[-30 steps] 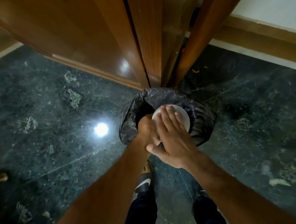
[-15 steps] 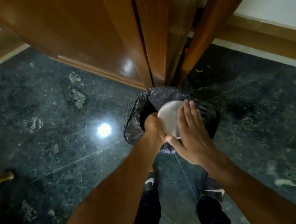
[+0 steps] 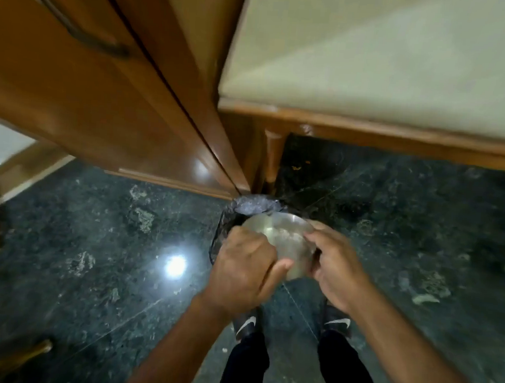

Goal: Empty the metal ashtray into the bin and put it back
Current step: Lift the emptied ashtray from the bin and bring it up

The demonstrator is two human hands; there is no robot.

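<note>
The round metal ashtray is held between both hands above the near side of the bin, which is lined with a black bag. Its hollow side faces up towards me and shows a pale smear. My left hand grips its left rim with the thumb over the edge. My right hand holds the right rim with curled fingers. Most of the bin is hidden behind the ashtray and my hands.
A wooden cabinet with a dark handle stands at the back left. A cushioned wooden seat is at the back right, its leg just behind the bin. The floor is dark green marble. My shoes are below.
The ashtray has been turned from upside down over the bin to hollow side up and lifted towards me. My right hand moved from its underside to the right rim. The view tilted up.
</note>
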